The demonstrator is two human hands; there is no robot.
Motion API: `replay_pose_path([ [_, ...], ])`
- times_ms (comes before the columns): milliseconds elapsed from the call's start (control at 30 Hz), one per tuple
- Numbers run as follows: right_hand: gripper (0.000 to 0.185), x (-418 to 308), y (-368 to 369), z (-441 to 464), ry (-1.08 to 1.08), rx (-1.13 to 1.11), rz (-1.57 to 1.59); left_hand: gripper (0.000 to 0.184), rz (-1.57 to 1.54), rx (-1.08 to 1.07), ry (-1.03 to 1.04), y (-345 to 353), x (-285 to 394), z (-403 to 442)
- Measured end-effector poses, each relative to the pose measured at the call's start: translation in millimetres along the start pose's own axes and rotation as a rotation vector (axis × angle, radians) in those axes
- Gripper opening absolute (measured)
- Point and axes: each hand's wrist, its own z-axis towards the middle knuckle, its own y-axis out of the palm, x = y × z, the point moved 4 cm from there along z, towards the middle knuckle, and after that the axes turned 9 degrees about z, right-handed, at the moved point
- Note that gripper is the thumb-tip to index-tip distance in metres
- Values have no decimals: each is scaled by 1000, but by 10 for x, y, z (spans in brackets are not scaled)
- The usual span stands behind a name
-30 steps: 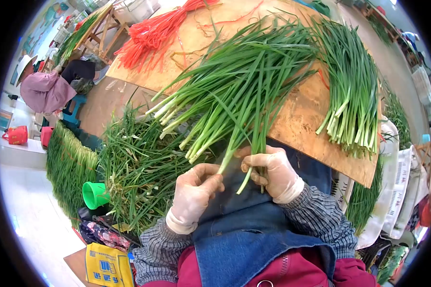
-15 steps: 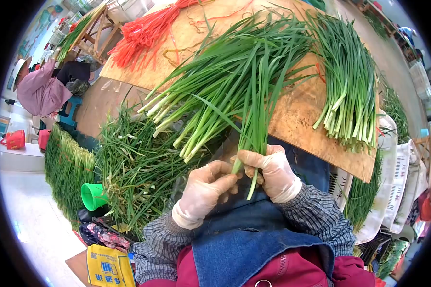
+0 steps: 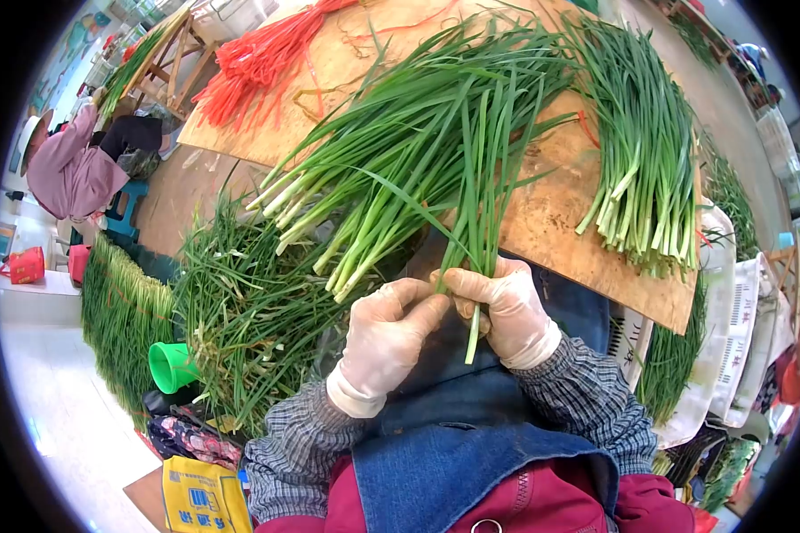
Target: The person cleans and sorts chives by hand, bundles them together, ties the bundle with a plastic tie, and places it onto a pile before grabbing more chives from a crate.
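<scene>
A few garlic chives point(image 3: 481, 213) stand upright in my gloved right hand point(image 3: 508, 311), pinched between thumb and fingers. One pale stalk end pokes out below that grip. Close beside it, my gloved left hand point(image 3: 388, 333) is closed, thumb against forefinger, at the lower end of a stalk; its exact hold is partly hidden. Just beyond my hands, a loose heap of garlic chives point(image 3: 400, 151) lies over the board with its white ends toward me. To the right rests a neater bundle of chives point(image 3: 644, 151).
The wooden board point(image 3: 551, 209) has a corner near my right forearm. Red ties point(image 3: 262, 67) lie at its far left. Left of me are a pile of loose leaves point(image 3: 249, 302), a green cup point(image 3: 172, 366) and stacked bundles point(image 3: 124, 311). White crates point(image 3: 711, 329) stand right. Another person point(image 3: 76, 169) sits far left.
My left hand has turned slightly more upright, its fingertips still close to the right hand. The chives in my right hand have spread a little. The whole view has shifted slightly.
</scene>
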Motion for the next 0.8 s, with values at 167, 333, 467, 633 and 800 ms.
replay_pose_path([
  [167,11,-34,-25,-23,48,-11,4,19,-88,-111,-157,5,23,-2],
  [333,9,-2,7,9,-19,49,1,14,299,76,274,-8,-16,32],
  [467,8,-33,30,-35,-43,90,28,11,387,195,392,-30,65,2],
  [633,8,-37,6,-41,-39,97,59,9,174,220,179,-28,-10,14],
  [800,7,-8,-38,-24,9,94,81,11,-126,63,2,-64,-70,53],
])
